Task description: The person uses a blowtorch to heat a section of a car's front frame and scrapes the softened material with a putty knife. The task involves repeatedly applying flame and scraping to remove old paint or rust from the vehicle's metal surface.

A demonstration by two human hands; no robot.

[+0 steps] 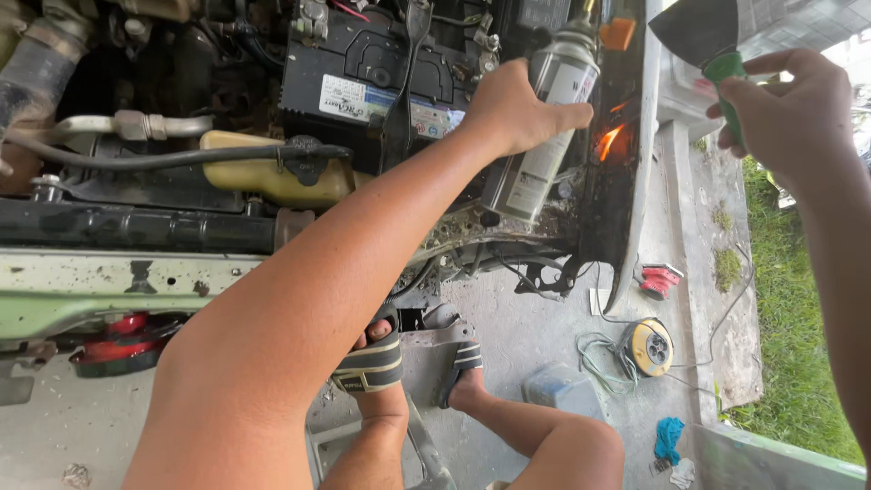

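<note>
two hands: left hand grip clamped on grey spray can with white label, right hand on green-handled scraper

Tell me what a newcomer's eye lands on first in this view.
First the small orange flame on the blackened panel edge, right of centre, with the left hand gripping a grey canister beside it. Next the right hand at upper right, holding a green-handled scraper. Behind them sits the black car battery in the open engine bay.
</note>
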